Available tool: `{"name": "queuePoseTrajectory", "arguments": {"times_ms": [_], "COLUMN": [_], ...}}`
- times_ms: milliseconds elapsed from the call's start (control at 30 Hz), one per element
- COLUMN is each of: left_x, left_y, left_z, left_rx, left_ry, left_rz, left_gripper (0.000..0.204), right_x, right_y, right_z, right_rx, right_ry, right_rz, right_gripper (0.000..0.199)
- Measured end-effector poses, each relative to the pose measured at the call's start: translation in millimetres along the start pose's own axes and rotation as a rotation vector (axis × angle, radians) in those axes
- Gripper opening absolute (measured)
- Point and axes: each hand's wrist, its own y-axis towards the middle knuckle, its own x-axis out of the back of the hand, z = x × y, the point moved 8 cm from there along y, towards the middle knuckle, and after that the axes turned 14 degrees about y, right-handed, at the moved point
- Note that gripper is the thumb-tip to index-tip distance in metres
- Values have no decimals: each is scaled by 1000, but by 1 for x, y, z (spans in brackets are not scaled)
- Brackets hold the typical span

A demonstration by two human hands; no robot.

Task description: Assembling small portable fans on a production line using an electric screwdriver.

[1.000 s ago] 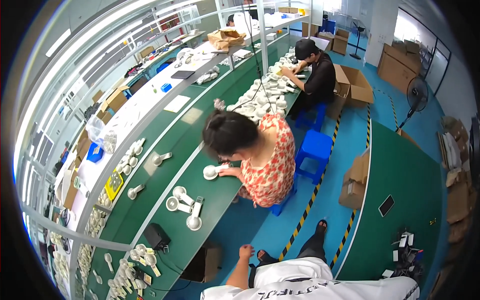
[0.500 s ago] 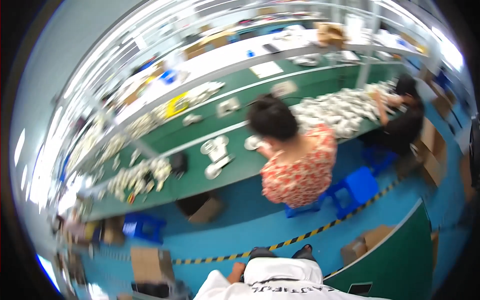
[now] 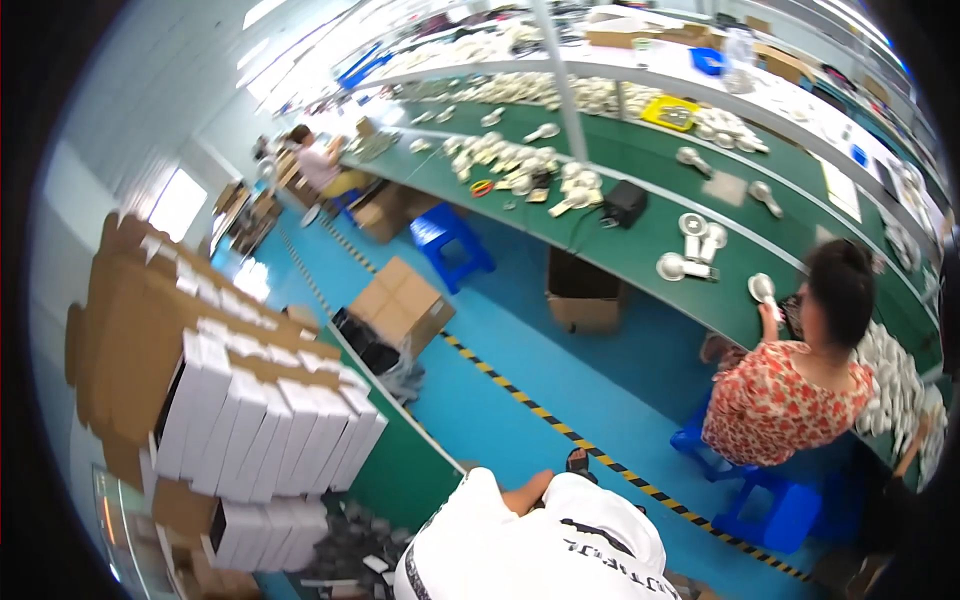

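Of my own body I see a white shirt (image 3: 540, 555) and a bare stretch of my left forearm (image 3: 525, 493). The left hand is hidden behind the shirt, and my right hand does not show. To my left is a green table (image 3: 400, 450) with upright white boxes (image 3: 255, 440) in rows beside large brown cardboard (image 3: 130, 330). Small dark grey pieces (image 3: 355, 545) lie in a pile nearby. Across the aisle, a seated person in a floral top (image 3: 785, 400) holds a white round-headed device with a handle (image 3: 763, 290).
A long green workbench (image 3: 680, 295) carries more white round-headed devices (image 3: 695, 235) and a black box-shaped object (image 3: 625, 203). Blue stools (image 3: 450, 245), an open carton (image 3: 580, 300) and a closed carton (image 3: 400, 305) stand on the blue floor. Striped tape (image 3: 530, 400) runs along the aisle.
My view has swung left, bringing the white boxes and brown cardboard into sight. The person in the floral top now appears farther right, with the round-headed device raised in hand.
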Motion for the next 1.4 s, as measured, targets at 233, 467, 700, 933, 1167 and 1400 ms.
{"name": "queuePoseTrajectory", "arguments": {"times_ms": [233, 467, 700, 933, 1167, 1400], "left_x": [6, 8, 16, -45, -87, -105], "left_y": [-52, -74, -78, 30, 53, 46], "left_z": [5, -1, -12, -62, -64, -65], "left_rx": [32, 47, 103, 91, 69, 54], "left_ry": [-60, -62, 63, 419, 575, 603], "left_rz": [-155, -210, -43, 601, 830, 821], "left_gripper": [19, 19, 20, 20, 20, 20], "right_x": [-1, 13, 2, -48, -109, -120], "right_y": [2, -1, -67, -188, -248, -284], "right_z": [-23, -39, -60, -92, -129, -171], "right_rx": [13, 18, -58, -196, -219, -194], "right_ry": [-31, -13, 147, 508, 665, 699], "right_rz": [138, 170, 2, -659, -921, -948], "right_gripper": [33, 34, 35, 36, 37, 38]}}
